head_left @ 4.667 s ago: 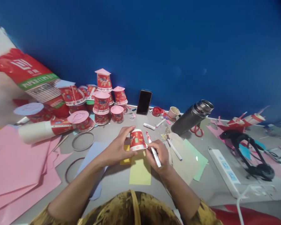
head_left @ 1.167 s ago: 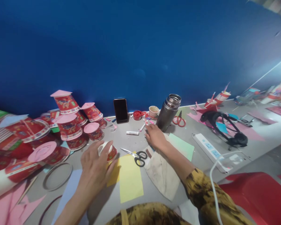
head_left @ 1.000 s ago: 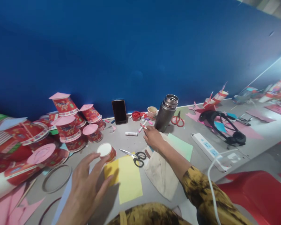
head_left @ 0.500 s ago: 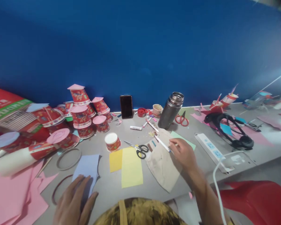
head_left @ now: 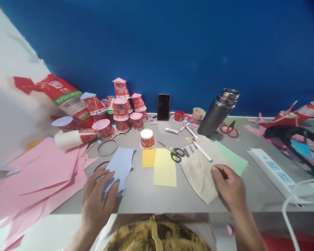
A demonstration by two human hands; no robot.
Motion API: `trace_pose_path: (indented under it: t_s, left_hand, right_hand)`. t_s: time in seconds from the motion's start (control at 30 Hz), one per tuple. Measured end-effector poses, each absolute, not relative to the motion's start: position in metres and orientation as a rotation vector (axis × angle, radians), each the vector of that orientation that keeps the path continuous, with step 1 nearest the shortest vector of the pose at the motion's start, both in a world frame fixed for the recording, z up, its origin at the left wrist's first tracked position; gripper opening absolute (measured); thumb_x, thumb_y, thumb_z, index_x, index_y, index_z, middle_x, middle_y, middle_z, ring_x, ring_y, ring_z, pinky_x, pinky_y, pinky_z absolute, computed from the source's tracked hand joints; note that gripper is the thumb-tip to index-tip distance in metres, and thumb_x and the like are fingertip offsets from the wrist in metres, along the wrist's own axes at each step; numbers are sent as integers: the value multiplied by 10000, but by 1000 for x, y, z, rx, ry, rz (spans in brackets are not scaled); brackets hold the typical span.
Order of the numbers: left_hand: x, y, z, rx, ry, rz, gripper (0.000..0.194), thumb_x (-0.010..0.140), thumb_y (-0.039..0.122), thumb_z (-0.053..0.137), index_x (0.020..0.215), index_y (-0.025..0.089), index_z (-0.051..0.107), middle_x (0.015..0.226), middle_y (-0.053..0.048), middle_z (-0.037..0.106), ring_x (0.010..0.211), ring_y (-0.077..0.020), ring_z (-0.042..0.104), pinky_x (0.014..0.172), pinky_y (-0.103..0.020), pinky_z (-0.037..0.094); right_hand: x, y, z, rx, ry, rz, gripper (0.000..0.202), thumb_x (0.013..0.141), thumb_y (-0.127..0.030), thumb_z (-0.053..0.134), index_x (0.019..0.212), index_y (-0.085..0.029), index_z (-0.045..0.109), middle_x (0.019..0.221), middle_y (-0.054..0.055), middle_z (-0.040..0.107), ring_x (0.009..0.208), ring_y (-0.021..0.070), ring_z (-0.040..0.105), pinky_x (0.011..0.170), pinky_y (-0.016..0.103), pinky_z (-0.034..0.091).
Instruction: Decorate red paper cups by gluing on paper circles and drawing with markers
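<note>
My left hand (head_left: 101, 190) rests with its fingers apart on the left edge of a light blue sheet of paper (head_left: 121, 164). My right hand (head_left: 230, 183) hovers at the right side of a beige cloth (head_left: 201, 177), its thumb and index finger drawn together and nothing visible between them. On the cloth, just beyond those fingertips, lies a white marker with a blue end (head_left: 202, 151). Between my hands are a yellow sheet (head_left: 164, 170), a smaller orange-yellow sheet (head_left: 148, 158) and black-handled scissors (head_left: 176, 154). A red-patterned paper cup (head_left: 147, 140) stands upside down behind them.
Stacked paper cups (head_left: 120, 109) with pink tops stand at the back left, beside pink paper sheets (head_left: 49, 164). A phone (head_left: 163, 107) leans on the blue wall. A dark flask (head_left: 217, 113), red-handled scissors (head_left: 229, 129) and a power strip (head_left: 273, 174) lie rightward.
My right hand has drawn back from the marker, which stays on the cloth. My left hand has lifted slightly and curled its fingers at the blue sheet. The view has turned left.
</note>
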State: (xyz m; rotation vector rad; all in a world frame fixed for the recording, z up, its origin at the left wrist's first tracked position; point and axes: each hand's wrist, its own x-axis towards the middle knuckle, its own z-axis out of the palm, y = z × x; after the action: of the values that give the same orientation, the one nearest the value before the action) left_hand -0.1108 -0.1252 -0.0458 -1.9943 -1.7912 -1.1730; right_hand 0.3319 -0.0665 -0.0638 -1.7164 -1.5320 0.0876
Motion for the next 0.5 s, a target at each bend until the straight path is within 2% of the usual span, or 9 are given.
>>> trace_pose_path:
  t_s: [0.17, 0.3, 0.37, 0.5]
  left_hand:
    - [-115, -135, -37, -1943, -1918, -1156, 304, 1044, 339, 599, 1336, 256, 616, 1304, -174, 622, 1330, -397, 631, 1118, -651, 541]
    - [-127, -141, -37, -1885, -2109, -879, 415, 1030, 469, 578, 1359, 224, 639, 1284, -213, 652, 1281, -462, 621, 1071, -716, 506]
    - [-130, -143, -42, -1947, -2106, -743, 408, 1030, 467, 563, 1336, 216, 664, 1314, -215, 664, 1303, -476, 609, 1055, -705, 500]
    - [-128, -145, -53, -2065, -1944, -667, 356, 1043, 414, 561, 1312, 214, 680, 1321, -198, 698, 1319, -442, 607, 1063, -645, 486]
  right_hand:
    - [333, -67, -66, -1717, -1649, 23, 423, 983, -574, 529, 899, -238, 772, 861, 98, 822, 777, 277, 755, 717, 353, 520]
    - [335, -67, -68, -1677, -1647, 18, 397, 977, -565, 550, 891, -245, 768, 872, 96, 828, 760, 267, 749, 715, 350, 524]
    - [334, -67, -67, -1670, -1642, 22, 394, 977, -558, 548, 885, -241, 763, 881, 97, 828, 767, 267, 751, 727, 354, 528]
    - [330, -68, -63, -1667, -1647, 43, 382, 981, -536, 541, 891, -235, 759, 867, 90, 824, 785, 267, 759, 747, 356, 542]
